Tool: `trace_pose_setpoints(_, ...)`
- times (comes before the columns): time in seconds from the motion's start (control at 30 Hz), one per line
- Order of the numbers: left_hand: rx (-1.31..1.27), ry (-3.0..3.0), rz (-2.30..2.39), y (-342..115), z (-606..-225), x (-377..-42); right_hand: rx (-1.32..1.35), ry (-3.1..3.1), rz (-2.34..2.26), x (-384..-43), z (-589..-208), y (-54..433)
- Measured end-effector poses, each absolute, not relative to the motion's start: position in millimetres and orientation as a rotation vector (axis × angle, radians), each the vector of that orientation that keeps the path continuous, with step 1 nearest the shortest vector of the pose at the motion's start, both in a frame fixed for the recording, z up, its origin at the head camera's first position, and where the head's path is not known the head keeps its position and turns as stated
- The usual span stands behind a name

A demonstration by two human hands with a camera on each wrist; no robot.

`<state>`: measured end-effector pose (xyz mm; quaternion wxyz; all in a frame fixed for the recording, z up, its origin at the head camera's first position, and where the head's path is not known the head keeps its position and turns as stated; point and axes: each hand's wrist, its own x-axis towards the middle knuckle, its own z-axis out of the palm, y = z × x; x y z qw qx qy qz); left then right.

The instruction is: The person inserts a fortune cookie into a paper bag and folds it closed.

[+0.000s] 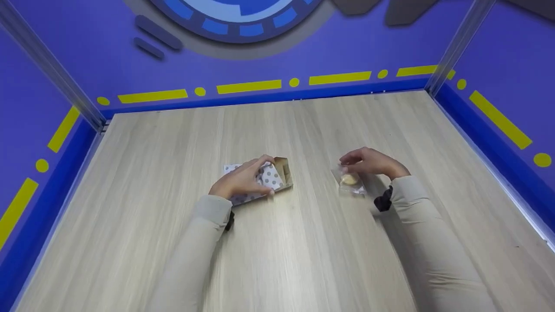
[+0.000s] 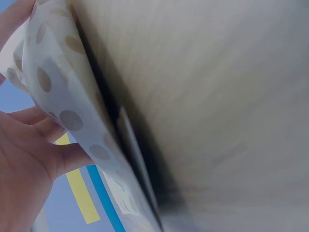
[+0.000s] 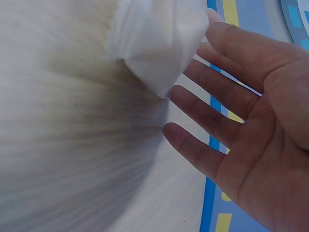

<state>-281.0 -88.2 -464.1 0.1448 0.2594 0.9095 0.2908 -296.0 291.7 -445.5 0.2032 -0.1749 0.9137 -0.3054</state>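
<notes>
Here the left grip [image 1: 243,178] clasped a polka-dot box [image 1: 271,178] crosswise, open end [image 1: 283,171] rightward. The right grip [image 1: 373,164] pinched a packet [image 1: 349,180].

dotted box [image 1: 273,178]: 1 | clear packet [image 1: 350,179]: 1 | sleeves [image 1: 190,260]: 2 | tabletop [image 1: 312,260]: 1 | walls [image 1: 295,60]: 3

Head view: left hand [image 1: 242,180] covered part of the dotted box [image 1: 272,177]; right hand [image 1: 373,163] hid the upper end of the packet [image 1: 353,189]. Pale round item [image 1: 349,179] inside, too blurred to identify. Wall emblem [image 1: 240,19] cut off by the top edge. Right wrist view: packet cropped at upper centre.
</notes>
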Motion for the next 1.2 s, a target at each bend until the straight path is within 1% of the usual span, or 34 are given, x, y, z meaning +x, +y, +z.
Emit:
trace_pose_setpoints(0.53,0.757,2.629,0.829,-88.6,-464.8,-282.0,-0.465,2.533,-0.848,-294.3,-451.0,288.3)
trace_pose_setpoints(1.07,0.763,2.608,0.845,-88.6,-463.7,-281.9,-0.530,2.525,-0.906,-294.4,-449.5,286.6)
trace_pose_setpoints(1.2,0.763,2.609,0.843,-88.7,-463.7,-282.3,-0.505,2.527,-0.898,-294.4,-447.6,286.0)
